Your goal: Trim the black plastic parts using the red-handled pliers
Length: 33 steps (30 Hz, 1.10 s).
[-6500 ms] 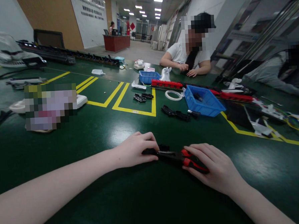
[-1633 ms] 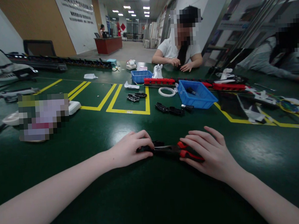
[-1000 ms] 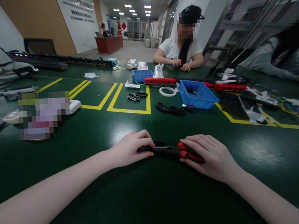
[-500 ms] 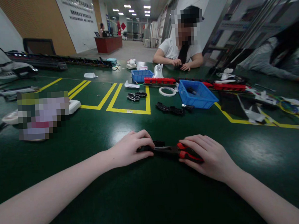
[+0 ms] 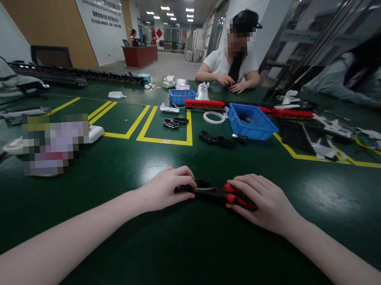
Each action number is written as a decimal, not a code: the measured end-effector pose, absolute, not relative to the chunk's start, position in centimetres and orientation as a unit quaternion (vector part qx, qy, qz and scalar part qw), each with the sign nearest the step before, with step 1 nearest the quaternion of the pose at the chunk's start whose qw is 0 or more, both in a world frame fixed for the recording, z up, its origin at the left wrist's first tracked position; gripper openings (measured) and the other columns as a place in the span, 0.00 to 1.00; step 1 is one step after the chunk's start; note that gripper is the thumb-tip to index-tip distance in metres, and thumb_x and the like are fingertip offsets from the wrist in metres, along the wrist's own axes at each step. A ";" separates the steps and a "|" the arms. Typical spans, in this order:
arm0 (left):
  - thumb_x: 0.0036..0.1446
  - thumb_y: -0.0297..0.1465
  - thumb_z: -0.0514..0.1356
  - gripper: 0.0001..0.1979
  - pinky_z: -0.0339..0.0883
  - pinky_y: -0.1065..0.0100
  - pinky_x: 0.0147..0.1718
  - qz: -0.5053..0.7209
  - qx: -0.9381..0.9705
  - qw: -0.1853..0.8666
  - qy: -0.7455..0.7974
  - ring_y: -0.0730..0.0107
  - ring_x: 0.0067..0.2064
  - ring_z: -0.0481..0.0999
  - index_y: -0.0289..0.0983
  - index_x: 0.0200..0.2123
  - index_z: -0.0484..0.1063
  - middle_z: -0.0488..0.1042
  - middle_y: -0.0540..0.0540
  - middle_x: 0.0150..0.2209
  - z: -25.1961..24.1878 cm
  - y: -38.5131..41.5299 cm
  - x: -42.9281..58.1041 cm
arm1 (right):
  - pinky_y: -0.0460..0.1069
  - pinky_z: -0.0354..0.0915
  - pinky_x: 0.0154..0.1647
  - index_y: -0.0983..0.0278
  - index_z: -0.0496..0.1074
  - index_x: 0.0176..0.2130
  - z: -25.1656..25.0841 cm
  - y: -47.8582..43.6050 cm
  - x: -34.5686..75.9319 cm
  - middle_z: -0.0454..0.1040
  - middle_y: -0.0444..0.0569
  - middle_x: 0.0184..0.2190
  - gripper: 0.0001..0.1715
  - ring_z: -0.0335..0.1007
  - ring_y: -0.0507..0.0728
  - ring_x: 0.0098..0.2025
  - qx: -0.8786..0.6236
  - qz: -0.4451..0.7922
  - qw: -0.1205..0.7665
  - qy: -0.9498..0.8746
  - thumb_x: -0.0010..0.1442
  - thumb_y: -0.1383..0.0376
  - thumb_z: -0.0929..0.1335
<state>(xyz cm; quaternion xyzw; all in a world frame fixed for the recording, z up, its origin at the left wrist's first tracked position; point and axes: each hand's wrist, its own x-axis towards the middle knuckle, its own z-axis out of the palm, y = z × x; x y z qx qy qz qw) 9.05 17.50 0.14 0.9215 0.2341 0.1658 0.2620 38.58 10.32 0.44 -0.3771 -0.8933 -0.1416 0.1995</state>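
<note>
Green table (image 5: 183,253) w/ pliers (image 5: 217,193), blue bin (image 5: 257,134)

Two blue bins (image 5: 258,134), one pliers (image 5: 226,191), one tape ring (image 5: 214,117).

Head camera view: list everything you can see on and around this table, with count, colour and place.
table: one, dark green, fills the view
yellow lines: several, yellow, taped boxes on the table
blue bins: two, blue, mid table, one further back
red strips: two, red, lying across the far middle
white ring: one, white, left of the near bin
loose black parts: two clusters, black, beside the near bin and inside a yellow box
co-workers: two, one in white opposite, one in stripes at right
pliers: one, black with red grips, flat between the hands
black part: one, black, at the pliers' nose
left hand: bare, curled on the black part
right hand: bare, closed over the pliers' grips
</note>
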 end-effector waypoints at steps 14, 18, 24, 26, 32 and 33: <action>0.64 0.33 0.61 0.08 0.65 0.60 0.46 0.159 0.920 0.259 0.247 0.64 0.46 0.73 0.40 0.45 0.73 0.70 0.47 0.50 0.6 17.2 9.2 | 0.55 0.72 0.40 0.68 0.68 0.52 1.0 10.4 38.9 0.77 0.58 0.43 0.22 0.74 0.61 0.43 -0.374 -0.146 0.188 -0.896 0.62 0.59 0.69; 0.64 0.33 0.60 0.08 0.65 0.61 0.45 0.163 0.919 0.261 0.247 0.64 0.46 0.73 0.40 0.45 0.73 0.70 0.47 0.49 0.5 17.2 9.2 | 0.55 0.72 0.40 0.67 0.68 0.52 0.8 10.4 38.8 0.77 0.57 0.43 0.22 0.74 0.60 0.42 -0.388 -0.111 0.194 -0.894 0.61 0.58 0.70; 0.63 0.32 0.61 0.07 0.65 0.61 0.46 0.160 0.914 0.273 0.254 0.65 0.46 0.73 0.40 0.44 0.73 0.70 0.47 0.50 0.5 17.2 9.2 | 0.53 0.73 0.40 0.64 0.68 0.51 0.7 10.2 38.3 0.76 0.55 0.44 0.20 0.75 0.59 0.42 -0.418 -0.043 0.197 -0.886 0.62 0.59 0.69; 0.63 0.32 0.61 0.07 0.65 0.61 0.45 0.161 0.913 0.275 0.256 0.65 0.46 0.73 0.40 0.44 0.74 0.70 0.47 0.49 0.5 17.3 9.2 | 0.54 0.73 0.41 0.64 0.68 0.51 0.6 10.2 38.1 0.76 0.55 0.44 0.20 0.75 0.59 0.42 -0.421 -0.038 0.198 -0.884 0.61 0.59 0.70; 0.63 0.33 0.61 0.07 0.66 0.60 0.46 0.174 0.916 0.263 0.248 0.65 0.46 0.74 0.39 0.43 0.73 0.70 0.45 0.51 0.4 17.3 9.2 | 0.54 0.73 0.40 0.63 0.70 0.50 0.7 10.1 37.9 0.77 0.55 0.43 0.20 0.75 0.59 0.42 -0.425 -0.030 0.207 -0.881 0.61 0.59 0.70; 0.63 0.33 0.61 0.06 0.67 0.59 0.46 0.175 0.916 0.262 0.248 0.64 0.47 0.73 0.39 0.43 0.73 0.69 0.45 0.52 0.4 17.2 9.2 | 0.54 0.73 0.40 0.63 0.70 0.50 0.8 10.0 37.9 0.77 0.55 0.43 0.19 0.75 0.59 0.41 -0.424 -0.031 0.207 -0.881 0.61 0.59 0.70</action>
